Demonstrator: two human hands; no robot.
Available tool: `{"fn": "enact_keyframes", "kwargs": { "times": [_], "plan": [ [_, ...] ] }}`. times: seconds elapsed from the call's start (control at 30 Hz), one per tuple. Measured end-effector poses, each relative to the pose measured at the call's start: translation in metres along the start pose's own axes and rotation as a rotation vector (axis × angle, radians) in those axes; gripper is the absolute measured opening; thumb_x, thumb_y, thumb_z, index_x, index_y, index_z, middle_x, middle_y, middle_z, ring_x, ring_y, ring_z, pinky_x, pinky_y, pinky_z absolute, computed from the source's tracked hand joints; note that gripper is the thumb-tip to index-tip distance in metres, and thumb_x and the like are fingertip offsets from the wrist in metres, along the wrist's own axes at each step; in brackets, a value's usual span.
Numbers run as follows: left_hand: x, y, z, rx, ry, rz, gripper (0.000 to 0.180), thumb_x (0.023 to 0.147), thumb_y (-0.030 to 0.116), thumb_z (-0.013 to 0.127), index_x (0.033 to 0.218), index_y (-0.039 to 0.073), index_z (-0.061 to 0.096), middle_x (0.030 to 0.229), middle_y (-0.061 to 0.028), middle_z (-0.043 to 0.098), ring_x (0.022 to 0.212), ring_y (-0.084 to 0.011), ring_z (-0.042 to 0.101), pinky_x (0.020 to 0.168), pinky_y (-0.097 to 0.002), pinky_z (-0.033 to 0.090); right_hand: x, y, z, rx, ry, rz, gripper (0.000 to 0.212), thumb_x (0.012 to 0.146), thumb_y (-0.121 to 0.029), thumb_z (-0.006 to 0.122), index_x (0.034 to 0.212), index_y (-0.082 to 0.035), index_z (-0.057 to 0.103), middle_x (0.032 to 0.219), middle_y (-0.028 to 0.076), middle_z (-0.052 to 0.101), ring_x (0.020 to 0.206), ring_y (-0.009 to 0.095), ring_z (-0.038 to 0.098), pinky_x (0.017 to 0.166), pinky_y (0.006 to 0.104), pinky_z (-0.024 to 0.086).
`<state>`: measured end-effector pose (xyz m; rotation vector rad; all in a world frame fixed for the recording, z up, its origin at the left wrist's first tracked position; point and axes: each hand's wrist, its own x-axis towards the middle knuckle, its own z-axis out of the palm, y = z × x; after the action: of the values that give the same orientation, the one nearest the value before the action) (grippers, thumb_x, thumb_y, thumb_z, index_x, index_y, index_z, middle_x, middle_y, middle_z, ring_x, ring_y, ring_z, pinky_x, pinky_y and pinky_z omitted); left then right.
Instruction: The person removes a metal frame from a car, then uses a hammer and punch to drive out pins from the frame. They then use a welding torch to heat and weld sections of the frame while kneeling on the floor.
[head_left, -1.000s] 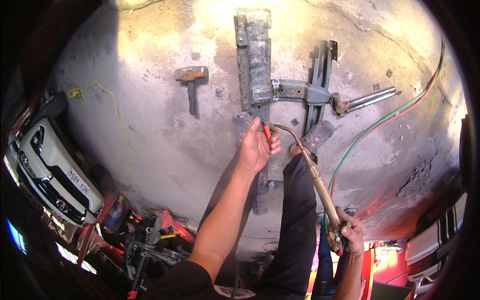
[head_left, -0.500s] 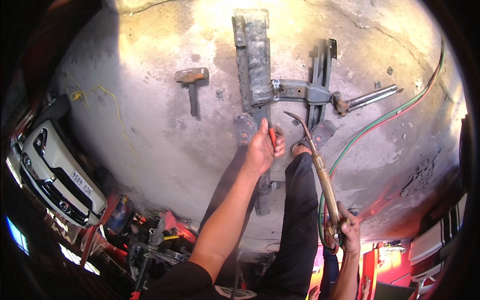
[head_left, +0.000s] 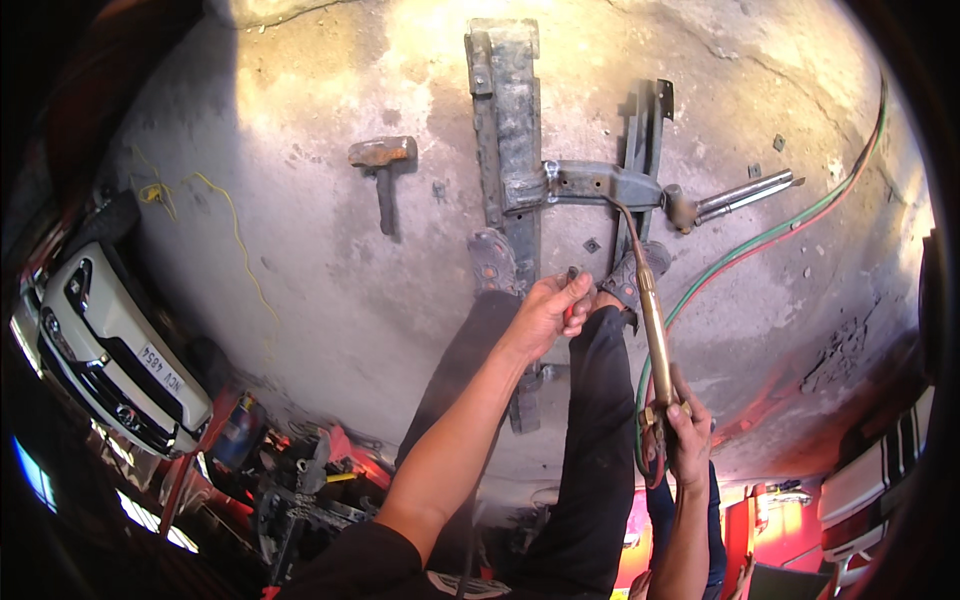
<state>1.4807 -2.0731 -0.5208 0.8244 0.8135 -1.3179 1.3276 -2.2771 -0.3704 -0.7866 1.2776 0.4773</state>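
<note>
At frame centre-right, the right hand (head_left: pixel 688 432) grips a long brass cutting torch (head_left: pixel 652 325), its bent tip reaching the rusty grey steel frame (head_left: pixel 512 150). The left hand (head_left: pixel 548 312) pinches a small red-handled tool (head_left: pixel 569 312).

The left hand (head_left: pixel 548 312) is stretched forward on a straightened arm, fingers curled shut around something small. The right hand (head_left: pixel 686 432) sits lower, fist clenched, forearm rising from the lower edge.
</note>
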Motion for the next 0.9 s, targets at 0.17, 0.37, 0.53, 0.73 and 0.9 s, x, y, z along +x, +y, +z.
{"fn": "enact_keyframes", "kwargs": {
  "times": [0.17, 0.37, 0.53, 0.73, 0.9],
  "plan": [
    [0.005, 0.003, -0.003, -0.105, 0.096, 0.089, 0.023, 0.100, 0.033, 0.065, 0.100, 0.012, 0.055, 0.083, -0.0033, 0.055, 0.071, -0.0146, 0.051, 0.062, -0.0305, 0.040, 0.040, -0.004, 0.031, -0.046, -0.009, 0.031, 0.068, 0.091, -0.012, 0.071, 0.152, -0.001, 0.042, 0.079, 0.008, 0.066, 0.053, 0.013, 0.059, 0.046, 0.0263, 0.048],
    [0.000, 0.022, -0.018, -0.244, 0.078, 0.236, 0.025, 0.102, 0.036, 0.059, 0.107, 0.011, 0.059, 0.083, -0.0037, 0.054, 0.072, -0.0162, 0.052, 0.063, -0.0309, 0.040, 0.002, 0.011, 0.004, -0.007, -0.179, 0.053, 0.082, 0.078, 0.003, 0.081, 0.151, 0.000, 0.044, 0.092, 0.012, 0.066, 0.060, 0.015, 0.063, 0.047, 0.0276, 0.052],
    [0.000, 0.028, -0.025, -0.334, 0.028, 0.202, 0.043, 0.102, 0.050, 0.053, 0.107, 0.008, 0.060, 0.079, -0.0047, 0.054, 0.068, -0.0160, 0.050, 0.060, -0.0303, 0.039, -0.024, 0.005, -0.008, 0.098, -0.215, 0.065, 0.088, 0.073, 0.007, 0.082, 0.151, -0.012, 0.047, 0.097, 0.015, 0.068, 0.062, 0.018, 0.064, 0.047, 0.0279, 0.053],
    [0.000, 0.034, -0.024, -0.339, 0.024, 0.200, 0.052, 0.101, 0.057, 0.050, 0.100, 0.006, 0.062, 0.073, -0.0044, 0.052, 0.063, -0.0153, 0.047, 0.055, -0.0290, 0.037, -0.037, 0.011, -0.024, 0.115, -0.317, 0.059, 0.087, 0.073, 0.013, 0.080, 0.149, -0.017, 0.051, 0.099, 0.016, 0.069, 0.069, 0.019, 0.066, 0.049, 0.0271, 0.053],
    [0.002, 0.033, -0.027, -0.269, 0.004, 0.172, 0.050, 0.101, 0.055, 0.051, 0.093, 0.007, 0.063, 0.069, -0.0032, 0.049, 0.058, -0.0138, 0.045, 0.051, -0.0272, 0.034, -0.040, 0.008, -0.029, 0.072, -0.338, 0.151, 0.087, 0.071, 0.015, 0.079, 0.148, -0.018, 0.053, 0.099, 0.015, 0.069, 0.074, 0.019, 0.066, 0.051, 0.0264, 0.054]
  ]
}}
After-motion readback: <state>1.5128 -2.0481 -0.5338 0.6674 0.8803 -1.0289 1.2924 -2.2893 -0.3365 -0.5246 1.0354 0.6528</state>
